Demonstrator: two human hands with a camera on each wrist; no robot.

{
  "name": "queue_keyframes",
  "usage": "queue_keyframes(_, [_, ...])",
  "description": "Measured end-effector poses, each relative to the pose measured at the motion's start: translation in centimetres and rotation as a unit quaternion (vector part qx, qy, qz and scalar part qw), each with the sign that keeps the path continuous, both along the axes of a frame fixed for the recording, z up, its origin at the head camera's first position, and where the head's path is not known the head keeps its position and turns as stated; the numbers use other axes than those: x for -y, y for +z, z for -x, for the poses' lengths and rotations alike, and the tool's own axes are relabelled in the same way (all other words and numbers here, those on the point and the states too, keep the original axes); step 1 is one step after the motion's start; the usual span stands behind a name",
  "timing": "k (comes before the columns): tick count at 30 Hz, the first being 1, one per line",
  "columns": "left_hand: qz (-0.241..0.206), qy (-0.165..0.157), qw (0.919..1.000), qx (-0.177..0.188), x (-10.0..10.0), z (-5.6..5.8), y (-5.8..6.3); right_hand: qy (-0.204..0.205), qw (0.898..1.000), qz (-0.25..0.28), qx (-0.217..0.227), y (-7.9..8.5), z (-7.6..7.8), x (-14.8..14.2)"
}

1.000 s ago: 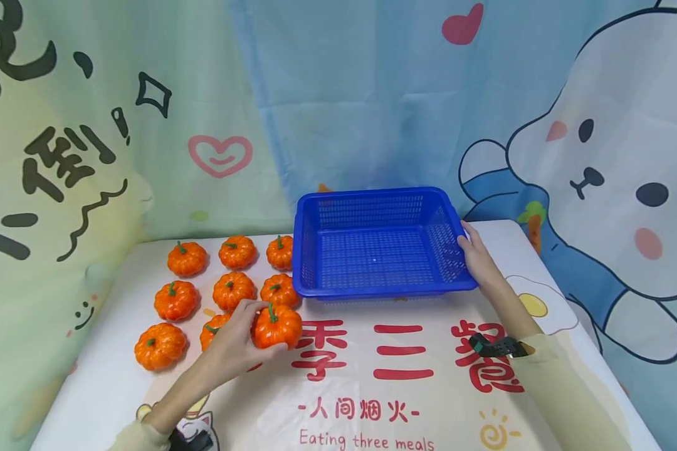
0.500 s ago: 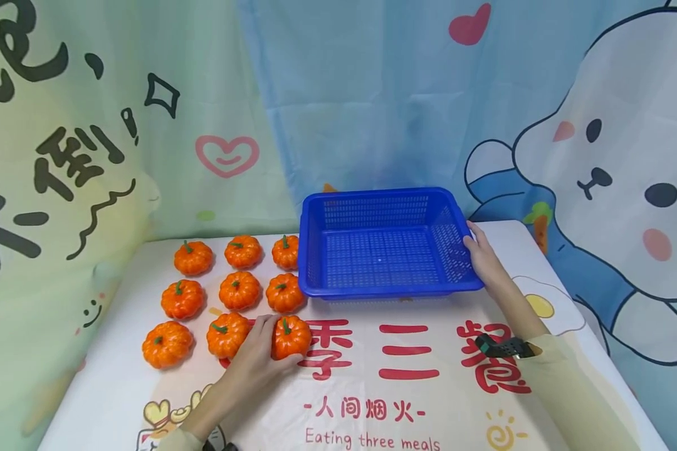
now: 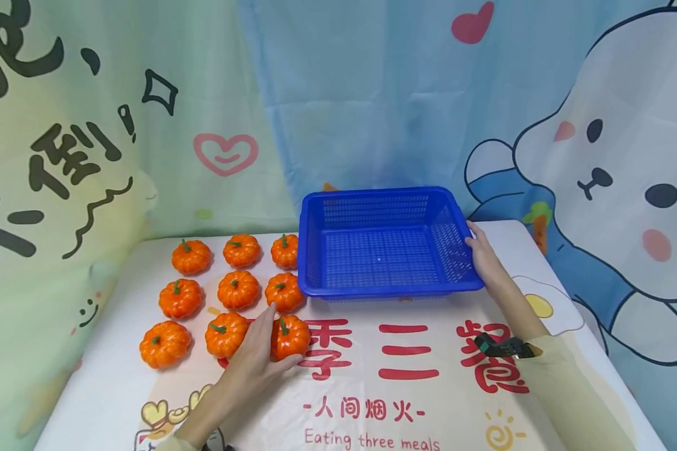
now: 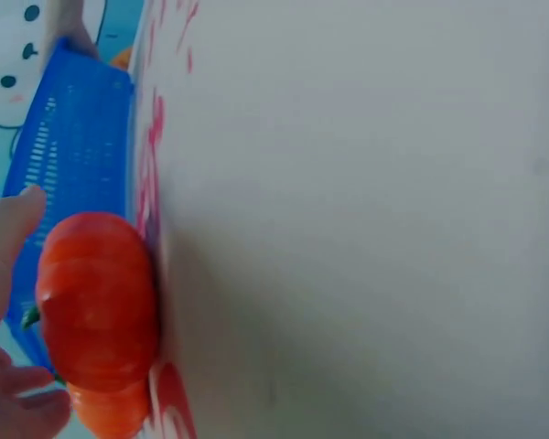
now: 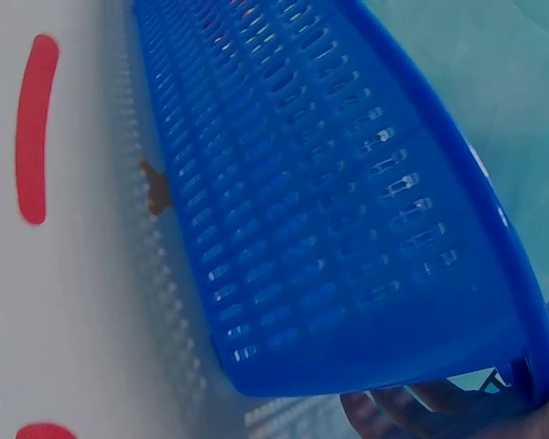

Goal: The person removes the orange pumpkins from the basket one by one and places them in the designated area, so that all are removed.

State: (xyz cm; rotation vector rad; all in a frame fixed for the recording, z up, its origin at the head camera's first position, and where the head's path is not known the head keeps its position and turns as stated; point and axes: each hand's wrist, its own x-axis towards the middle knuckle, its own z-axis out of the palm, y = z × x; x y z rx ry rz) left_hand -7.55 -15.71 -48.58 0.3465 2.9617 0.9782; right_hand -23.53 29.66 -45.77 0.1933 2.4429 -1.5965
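Observation:
A small orange pumpkin (image 3: 292,339) with a green stem sits on the table at the near right of several similar pumpkins. Beside it my left hand (image 3: 254,358) stands with thumb and fingers spread, partly hiding the pumpkin's left side. In the left wrist view a gap shows between the thumb and the pumpkin (image 4: 99,302). My right hand (image 3: 484,258) grips the right rim of a blue plastic basket (image 3: 380,260), which has nothing in it. Seen from the right wrist, curled fingers (image 5: 393,413) pass under the rim of the basket (image 5: 284,229).
Other pumpkins stand in rows to the left, among them one at the near left (image 3: 165,344) and one left of my hand (image 3: 225,335). A printed cloth (image 3: 367,401) covers the table. Behind hangs a patterned curtain (image 3: 361,125).
My left hand has lowered the pumpkin onto the table, slightly rightward, and its fingers have loosened and spread off it. The right hand and basket keep their place; the head view has shifted slightly.

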Motion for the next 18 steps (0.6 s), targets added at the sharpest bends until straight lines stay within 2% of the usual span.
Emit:
queue_keyframes(3, [0.001, -0.01, 0.9988, -0.047, -0.1, 0.1, 0.5, -0.007, 1.0, -0.01, -0.001, 0.1, -0.1, -0.3])
queue_keyframes(6, [0.009, -0.011, 0.9969, -0.077, 0.0, 0.3, 1.0, -0.023, 0.999, -0.038, -0.008, 0.1, -0.4, -0.4])
queue_keyframes(9, [0.029, 0.006, 0.9947, -0.098, 0.1, 0.6, 1.5, -0.045, 0.995, -0.078, -0.033, 0.1, -0.7, -0.3])
queue_keyframes(11, [0.041, 0.023, 0.994, -0.099, 0.2, 1.1, 2.1, -0.062, 0.99, -0.113, -0.061, 0.1, -0.9, -0.3])
queue_keyframes(13, [0.06, 0.044, 0.9933, -0.089, 0.4, 1.9, 2.7, -0.075, 0.978, -0.171, -0.098, 0.2, -1.2, -0.3])
queue_keyframes(14, [0.071, 0.053, 0.9928, -0.08, 0.5, 2.4, 3.0, -0.08, 0.968, -0.208, -0.118, 0.4, -1.4, -0.2])
queue_keyframes(18, [0.119, 0.083, 0.9885, -0.044, 1.1, 5.6, 4.5, -0.074, 0.914, -0.352, -0.187, 1.4, -2.2, 0.9])
